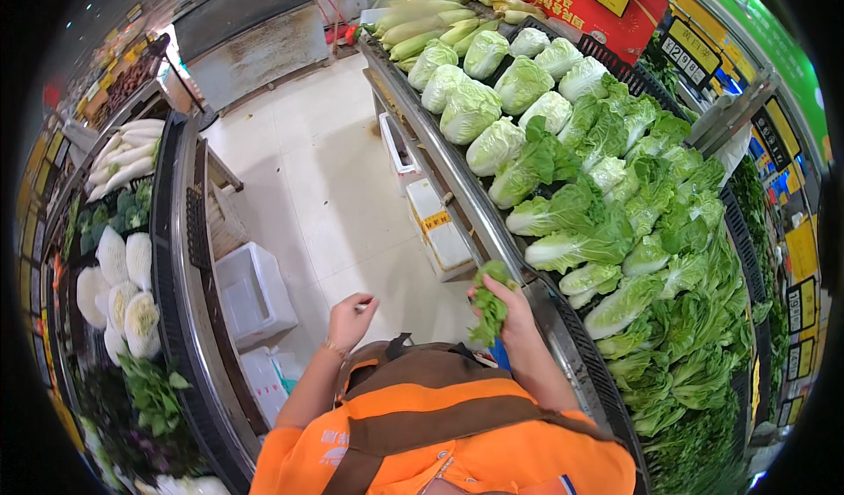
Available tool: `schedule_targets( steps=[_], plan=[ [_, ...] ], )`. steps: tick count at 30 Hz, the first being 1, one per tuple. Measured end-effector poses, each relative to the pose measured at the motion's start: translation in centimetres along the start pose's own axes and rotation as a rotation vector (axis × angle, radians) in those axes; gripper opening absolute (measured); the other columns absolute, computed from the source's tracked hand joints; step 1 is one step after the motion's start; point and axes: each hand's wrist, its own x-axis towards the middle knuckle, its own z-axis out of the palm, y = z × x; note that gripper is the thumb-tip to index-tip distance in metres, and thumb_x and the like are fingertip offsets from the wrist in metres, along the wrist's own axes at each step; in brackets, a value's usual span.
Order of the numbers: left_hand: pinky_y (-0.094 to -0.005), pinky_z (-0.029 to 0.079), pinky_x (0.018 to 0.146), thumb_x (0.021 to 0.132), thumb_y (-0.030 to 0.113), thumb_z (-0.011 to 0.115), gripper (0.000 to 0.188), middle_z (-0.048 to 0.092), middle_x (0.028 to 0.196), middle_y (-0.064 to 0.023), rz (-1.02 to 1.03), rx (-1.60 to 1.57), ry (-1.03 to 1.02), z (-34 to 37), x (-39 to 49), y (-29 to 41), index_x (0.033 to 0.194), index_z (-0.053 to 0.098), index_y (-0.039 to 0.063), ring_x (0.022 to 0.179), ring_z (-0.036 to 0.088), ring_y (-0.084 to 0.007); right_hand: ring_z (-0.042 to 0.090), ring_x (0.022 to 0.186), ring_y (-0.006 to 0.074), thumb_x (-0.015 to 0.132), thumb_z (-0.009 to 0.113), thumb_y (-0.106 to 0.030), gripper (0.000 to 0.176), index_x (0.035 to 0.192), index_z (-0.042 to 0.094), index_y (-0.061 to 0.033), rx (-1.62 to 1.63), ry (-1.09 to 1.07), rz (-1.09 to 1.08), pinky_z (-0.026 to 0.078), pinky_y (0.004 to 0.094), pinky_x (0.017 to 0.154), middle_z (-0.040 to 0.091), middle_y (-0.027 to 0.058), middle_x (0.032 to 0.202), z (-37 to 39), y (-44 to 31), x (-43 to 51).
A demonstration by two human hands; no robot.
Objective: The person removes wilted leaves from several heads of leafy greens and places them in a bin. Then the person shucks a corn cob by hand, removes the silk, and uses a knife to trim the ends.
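My right hand (519,313) grips a small bunch of leafy greens (491,305) in front of my body, beside the metal edge of the right-hand display stand (484,208). My left hand (351,321) is held over the floor with its fingers curled in. A tiny pale spot shows between its thumb and fingers, too small to identify. On the stand nearest my right hand lie loose leafy cabbages (580,251). Farther along are rows of napa cabbages (471,112), several of them wrapped in clear film.
Corn cobs (422,27) lie at the stand's far end. Foam boxes (438,231) sit below it. Across the tiled aisle (310,185), another stand holds white radishes (128,155), broccoli (125,211) and net-wrapped white vegetables (125,284). A white foam bin (254,297) stands on the floor.
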Motion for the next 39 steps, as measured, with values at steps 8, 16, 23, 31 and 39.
schedule_targets(
  steps=[8,16,23,31,39],
  plan=[
    [-0.0271,0.057,0.065,0.093,0.017,0.068,0.025,0.072,0.088,-0.0123,-0.187,-0.233,0.164,-6.5,3.2,-5.5,0.102,0.07,-0.007,0.075,0.072,-0.0174,0.063,0.071,0.0136,0.091,0.07,-0.019,0.022,0.106,0.064,-0.0035,-0.086,-0.166,0.187,0.048,0.0257,0.058,0.068,0.0078,0.082,11.3,2.3,12.2],
    [-0.0266,0.055,0.065,0.094,0.016,0.067,0.026,0.07,0.088,-0.0106,-0.272,-0.328,0.202,-10.0,12.8,-8.5,0.106,0.067,-0.008,0.073,0.071,-0.0175,0.064,0.079,0.0147,0.093,0.068,-0.017,0.038,0.128,0.054,-0.009,-0.03,-0.318,0.18,0.051,0.0268,0.065,0.063,0.0067,0.092,17.8,3.5,26.5],
    [-0.0276,0.056,0.065,0.095,0.016,0.066,0.025,0.071,0.092,-0.0114,-0.263,-0.251,0.238,-17.0,28.7,-5.5,0.106,0.067,-0.007,0.074,0.071,-0.0173,0.064,0.072,0.0134,0.094,0.069,-0.029,0.023,0.101,0.067,-0.0075,-0.108,-0.277,0.244,0.05,0.0268,0.063,0.066,0.0041,0.082,23.4,0.4,41.8],
    [-0.0279,0.056,0.066,0.094,0.016,0.067,0.025,0.071,0.089,-0.0112,-0.173,-0.166,0.211,-20.9,44.9,-3.5,0.108,0.068,-0.005,0.073,0.07,-0.0161,0.062,0.069,0.011,0.095,0.066,-0.041,0.033,0.09,0.065,-0.0083,-0.116,-0.297,0.186,0.05,0.026,0.064,0.064,0.0015,0.08,27.9,-3.1,52.0],
    [-0.0272,0.056,0.066,0.096,0.017,0.065,0.026,0.07,0.092,-0.0109,-0.214,-0.194,0.067,-23.4,60.5,-6.4,0.107,0.066,-0.006,0.073,0.07,-0.0169,0.061,0.073,0.0121,0.098,0.064,-0.036,0.032,0.089,0.064,-0.0058,-0.101,-0.034,0.073,0.049,0.0264,0.067,0.063,0.0032,0.08,29.2,-6.1,59.9]
  ],
)
